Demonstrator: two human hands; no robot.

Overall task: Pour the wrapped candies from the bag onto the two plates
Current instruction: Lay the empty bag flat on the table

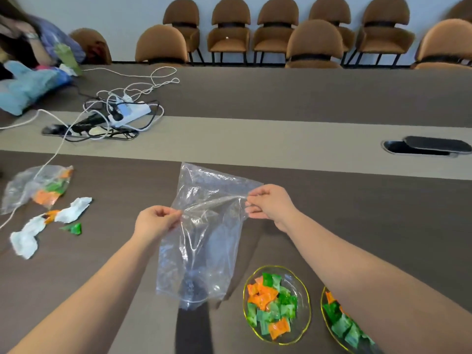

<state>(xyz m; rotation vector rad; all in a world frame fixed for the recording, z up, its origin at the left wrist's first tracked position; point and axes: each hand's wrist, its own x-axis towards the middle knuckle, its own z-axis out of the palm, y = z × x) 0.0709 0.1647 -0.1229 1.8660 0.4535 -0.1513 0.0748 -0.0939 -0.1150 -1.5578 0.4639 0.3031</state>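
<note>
A clear plastic bag (204,241) hangs above the table, and I see no candies inside it. My left hand (155,221) pinches its left edge and my right hand (268,203) pinches its right edge. Below and to the right, a glass plate with a gold rim (305,290) holds green and orange wrapped candies (270,305). A second gold-rimmed plate (325,315) with more wrapped candies (342,323) lies at the lower right, partly hidden under my right forearm.
At the left lie another clear bag with candies (38,187), torn white wrappers (51,223) and a loose green candy (74,229). A power strip with tangled cables (120,113) sits farther back. A cable hatch (426,148) is at right. Chairs line the far wall; a person sits at far left.
</note>
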